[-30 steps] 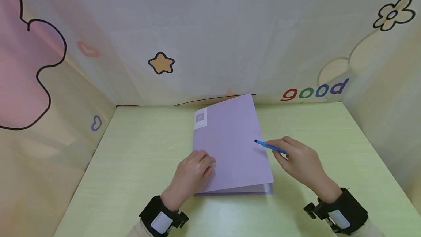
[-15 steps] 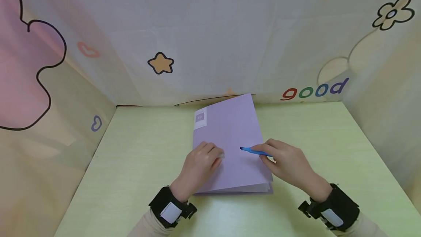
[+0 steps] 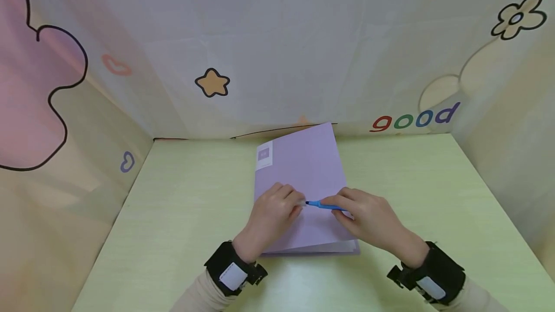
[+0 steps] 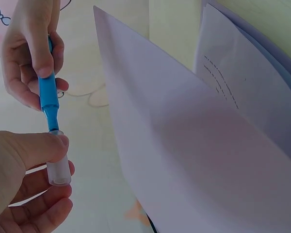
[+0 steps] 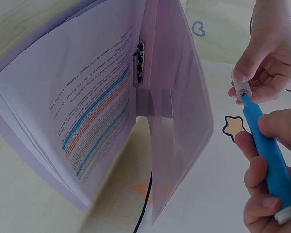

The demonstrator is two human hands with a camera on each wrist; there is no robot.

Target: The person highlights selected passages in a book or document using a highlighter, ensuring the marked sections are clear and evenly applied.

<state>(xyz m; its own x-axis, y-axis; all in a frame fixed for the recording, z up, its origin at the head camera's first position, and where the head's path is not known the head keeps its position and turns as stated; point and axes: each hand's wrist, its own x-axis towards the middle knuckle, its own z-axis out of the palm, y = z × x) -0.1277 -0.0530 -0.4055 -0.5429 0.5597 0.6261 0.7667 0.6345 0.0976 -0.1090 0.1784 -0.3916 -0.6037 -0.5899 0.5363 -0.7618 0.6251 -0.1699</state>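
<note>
Over the lower half of a purple folder (image 3: 303, 167), both hands come close together. My left hand (image 3: 273, 211) pinches a clear marker cap (image 4: 59, 170) between thumb and fingers. A blue highlighter (image 5: 266, 145) is gripped by my right hand (image 3: 368, 213), its dark tip pointing left. In both wrist views the tip meets the mouth of the cap; how deep it sits inside is hard to tell. The folder's cover stands partly lifted, and printed sheets (image 5: 87, 107) inside show blue and orange highlighted lines.
The pale green tabletop (image 3: 182, 191) extends around the folder. Behind it hangs a white printed cloth (image 3: 269, 37), with cloth at both sides too. A metal clip (image 5: 139, 63) sits inside the folder near its spine.
My right hand has moved left with the highlighter, while my left hand has shifted right with the cap. Tip and cap, apart earlier, now meet. The folder stays put.
</note>
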